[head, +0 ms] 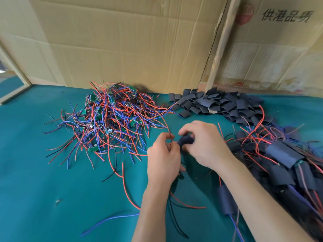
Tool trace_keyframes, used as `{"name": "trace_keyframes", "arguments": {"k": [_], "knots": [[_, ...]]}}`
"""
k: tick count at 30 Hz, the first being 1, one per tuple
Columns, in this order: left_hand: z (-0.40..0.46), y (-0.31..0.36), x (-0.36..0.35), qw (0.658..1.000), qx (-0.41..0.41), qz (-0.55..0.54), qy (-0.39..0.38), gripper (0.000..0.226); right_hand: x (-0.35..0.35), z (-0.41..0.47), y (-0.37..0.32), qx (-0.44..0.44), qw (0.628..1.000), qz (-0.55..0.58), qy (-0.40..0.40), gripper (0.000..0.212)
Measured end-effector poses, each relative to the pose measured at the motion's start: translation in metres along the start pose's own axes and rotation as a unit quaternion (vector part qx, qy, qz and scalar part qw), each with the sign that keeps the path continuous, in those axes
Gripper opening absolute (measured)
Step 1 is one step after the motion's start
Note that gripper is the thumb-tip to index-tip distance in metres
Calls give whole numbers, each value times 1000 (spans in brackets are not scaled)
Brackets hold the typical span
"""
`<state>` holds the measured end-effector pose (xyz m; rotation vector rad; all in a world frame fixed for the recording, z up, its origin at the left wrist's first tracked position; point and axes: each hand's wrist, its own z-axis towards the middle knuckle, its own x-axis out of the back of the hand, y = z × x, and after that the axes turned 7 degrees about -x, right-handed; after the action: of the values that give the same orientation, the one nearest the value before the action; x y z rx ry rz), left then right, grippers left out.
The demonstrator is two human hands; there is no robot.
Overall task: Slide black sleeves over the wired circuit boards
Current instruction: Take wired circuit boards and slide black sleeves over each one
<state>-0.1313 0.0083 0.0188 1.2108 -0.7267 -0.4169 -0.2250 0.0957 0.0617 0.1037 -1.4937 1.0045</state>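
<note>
hands [181, 145] gripping black sleeve [186, 140], wires [168, 135]

hands [164, 154]: 2 | held sleeve [186, 140]: 1 | heaps: 3 – boards [111, 117] 10 o'clock, sleeves [220, 103] 1 o'clock, sleeved boards [283, 165] 3 o'clock

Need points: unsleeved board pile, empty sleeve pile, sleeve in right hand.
unsleeved board pile [111, 117], head view, middle of the wire tangle
empty sleeve pile [222, 103], head view, centre of the heap
held sleeve [186, 140], head view, exposed part between the right hand's fingers
</note>
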Motion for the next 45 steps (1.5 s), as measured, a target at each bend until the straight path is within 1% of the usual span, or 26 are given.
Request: {"name": "trace_keyframes", "arguments": {"k": [2, 3, 4, 5, 6, 8, 10, 12, 16, 18, 21, 23, 25, 27, 30, 33, 35, 37, 39, 41, 45], "knots": [[1, -2, 0, 1000, -9, 21, -2, 14, 8, -3, 10, -50, 991, 118, 36, 23], [1, -2, 0, 1000, -10, 23, -6, 12, 12, -6, 15, -77, 975, 204, 34, 23], [1, -2, 0, 1000, -11, 17, -12, 15, 16, -9, 20, -91, 952, 292, 24, 25], [0, -1, 0, 1000, -12, 4, -21, 20, 19, -13, 22, -89, 930, 356, 14, 28], [0, 0, 0, 999, -11, -15, -32, 24, 21, -17, 23, -79, 919, 387, 7, 29], [0, 2, 1, 997, 2, -64, -51, 32, 22, -19, 22, -62, 918, 393, 2, 28], [0, 5, 3, 991, 25, -108, -70, 39, 24, -19, 22, -57, 923, 380, 5, 25], [0, 8, 5, 986, 30, -136, -89, 44, 26, -17, 23, -58, 924, 379, 4, 23], [-2, 12, 7, 982, 20, -155, -109, 45, 27, -15, 25, -48, 913, 405, 3, 21], [-3, 13, 7, 982, 17, -151, -111, 42, 26, -15, 25, -45, 908, 416, 6, 20], [-3, 13, 7, 983, 15, -149, -107, 38, 18, -15, 23, -67, 878, 474, 19, 18], [-3, 13, 6, 983, 12, -152, -102, 39, 12, -15, 21, -117, 852, 510, 13, 20], [-3, 13, 6, 984, -2, -148, -97, 38, 8, -16, 19, -168, 829, 533, -34, 30], [-2, 13, 7, 985, -23, -138, -96, 36, 7, -17, 16, -181, 809, 553, -77, 38], [-2, 11, 6, 986, -29, -127, -103, 34, 9, -18, 14, -174, 812, 551, -79, 23], [-3, 10, 2, 986, -19, -124, -107, 34, 11, -19, 14, -175, 825, 536, -43, 21], [-3, 7, 0, 989, -12, -118, -92, 27, 17, -18, 15, -164, 828, 535, 29, 20], [-2, 4, 0, 993, -18, -95, -72, 22, 29, -16, 16, -136, 819, 546, 112, 19], [-2, 3, 0, 994, -24, -87, -58, 22, 44, -15, 19, -97, 811, 550, 173, 20], [-2, 3, 0, 995, -23, -82, -51, 22, 58, -16, 19, -61, 810, 545, 209, 19], [-3, 3, -2, 996, -23, -77, -50, 21, 68, -20, 8, 3, 826, 505, 249, 16]]}}
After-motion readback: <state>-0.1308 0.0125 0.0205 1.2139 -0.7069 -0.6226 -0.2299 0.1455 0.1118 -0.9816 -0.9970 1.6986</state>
